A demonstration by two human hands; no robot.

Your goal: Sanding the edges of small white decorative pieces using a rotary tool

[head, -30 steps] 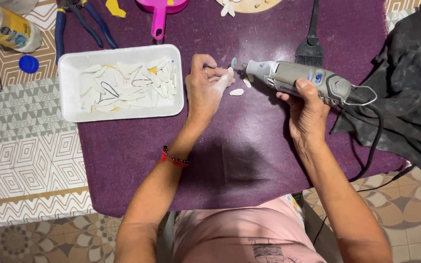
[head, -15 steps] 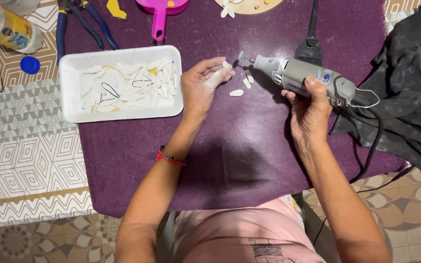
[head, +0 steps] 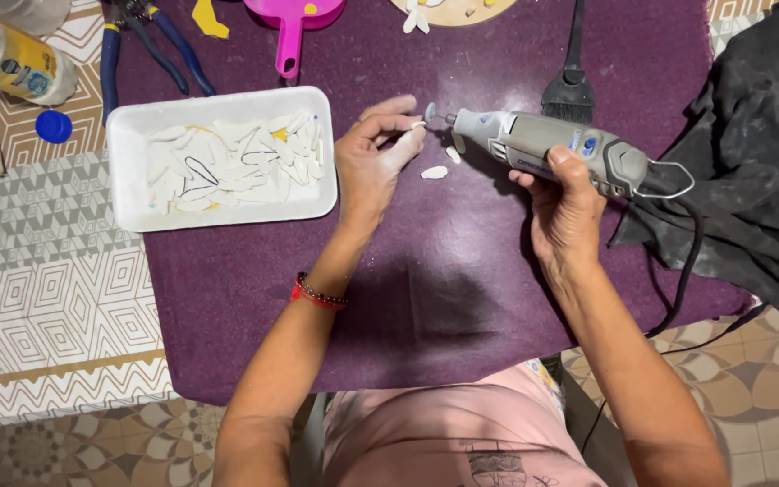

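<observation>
Two hands: right grip (head: 563, 194) clenched round grey rotary tool (head: 556, 144); left grip (head: 373, 162) pinching small white piece (head: 417, 125) at bit.

One white tray (head: 128, 180) sits at the purple mat's (head: 426, 298) left edge, holding many white petal pieces (head: 236, 162), too overlapped to count. Two loose white pieces (head: 435, 172) lie mid-mat. One grey rotary tool (head: 552, 149), one black brush (head: 572, 86), one pink scoop (head: 292, 27), one pair of blue-handled pliers (head: 151, 45).

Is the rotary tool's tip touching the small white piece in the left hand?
Cannot tell. In the head view the rotary tool tip sits right at the small white piece pinched by the left hand, too small to show a gap.
</observation>
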